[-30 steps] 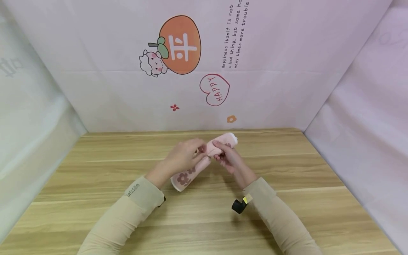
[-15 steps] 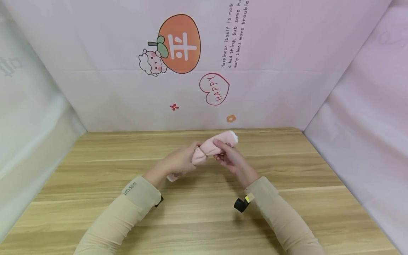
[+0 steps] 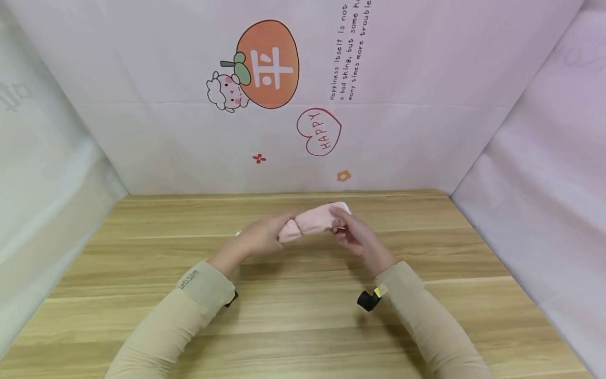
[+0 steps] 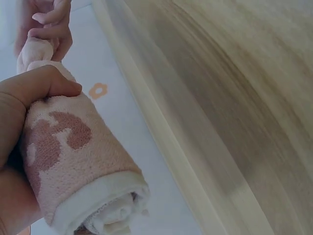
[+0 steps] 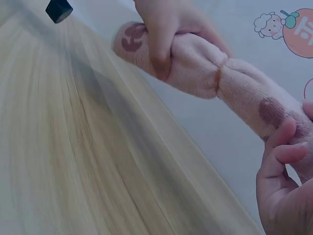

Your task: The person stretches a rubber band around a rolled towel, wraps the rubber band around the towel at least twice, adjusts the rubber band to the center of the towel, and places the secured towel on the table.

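Observation:
A rolled pink towel (image 3: 316, 219) with darker flower patches and a white edge is held up above the table by both hands. A thin tan band (image 5: 219, 78) cinches it around the middle. My left hand (image 3: 260, 235) grips the left part, and in the left wrist view the towel's spiral-rolled end (image 4: 107, 210) sticks out past that hand. My right hand (image 3: 358, 237) holds the right part, thumb on top and fingers underneath. In the right wrist view the banded waist lies between the two hands.
The wooden table (image 3: 303, 326) spreads below the hands. Behind it stands a white printed cloth backdrop (image 3: 189, 147), with white cloth (image 3: 544, 173) at the sides too. A small black camera (image 3: 369, 300) hangs at the right wrist.
The left hand went from pinching near the band to gripping the left part of the towel. The towel has turned closer to level, and the right hand has shifted slightly right.

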Demonstrator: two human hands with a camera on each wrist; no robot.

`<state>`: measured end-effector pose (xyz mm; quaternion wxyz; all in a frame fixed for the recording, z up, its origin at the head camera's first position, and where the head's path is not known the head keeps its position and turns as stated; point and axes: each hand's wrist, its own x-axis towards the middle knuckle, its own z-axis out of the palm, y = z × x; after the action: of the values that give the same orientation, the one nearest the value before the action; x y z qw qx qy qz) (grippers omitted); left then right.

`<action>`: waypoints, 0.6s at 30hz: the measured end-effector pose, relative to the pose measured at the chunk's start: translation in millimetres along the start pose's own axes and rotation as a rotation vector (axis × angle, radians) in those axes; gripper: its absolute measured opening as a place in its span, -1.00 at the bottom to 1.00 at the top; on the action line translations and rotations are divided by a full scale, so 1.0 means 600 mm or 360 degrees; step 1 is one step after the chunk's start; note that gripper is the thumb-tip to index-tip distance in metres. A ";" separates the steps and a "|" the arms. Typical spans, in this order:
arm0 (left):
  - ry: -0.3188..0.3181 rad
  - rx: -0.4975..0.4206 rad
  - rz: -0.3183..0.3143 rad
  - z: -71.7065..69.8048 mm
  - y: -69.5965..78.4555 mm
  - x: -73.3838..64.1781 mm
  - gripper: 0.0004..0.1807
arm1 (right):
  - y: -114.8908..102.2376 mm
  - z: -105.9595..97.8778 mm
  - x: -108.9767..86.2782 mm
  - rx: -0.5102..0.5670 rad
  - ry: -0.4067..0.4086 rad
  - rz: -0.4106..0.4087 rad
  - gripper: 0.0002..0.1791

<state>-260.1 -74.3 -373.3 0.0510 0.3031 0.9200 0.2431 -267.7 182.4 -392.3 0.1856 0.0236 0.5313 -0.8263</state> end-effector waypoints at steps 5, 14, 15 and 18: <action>0.0009 0.0063 0.0024 -0.002 -0.006 -0.004 -0.26 | -0.006 -0.016 -0.003 -0.0238 -0.0032 -0.0028 -0.76; -0.0016 0.0212 0.0009 -0.006 -0.026 -0.012 -0.38 | -0.016 -0.043 -0.011 -0.0487 -0.0005 -0.0015 -0.85; -0.0015 0.0209 0.0006 -0.007 -0.030 -0.014 -0.38 | -0.018 -0.046 -0.012 -0.0497 -0.0011 -0.0009 -0.85; -0.0026 0.0134 0.0001 -0.009 -0.042 -0.019 -0.37 | -0.021 -0.055 -0.014 -0.0535 -0.0046 0.0009 -0.82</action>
<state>-265.7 -100.8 -381.2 0.0457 0.3071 0.9290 0.2016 -269.2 218.8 -393.8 0.1968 -0.0181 0.6593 -0.7254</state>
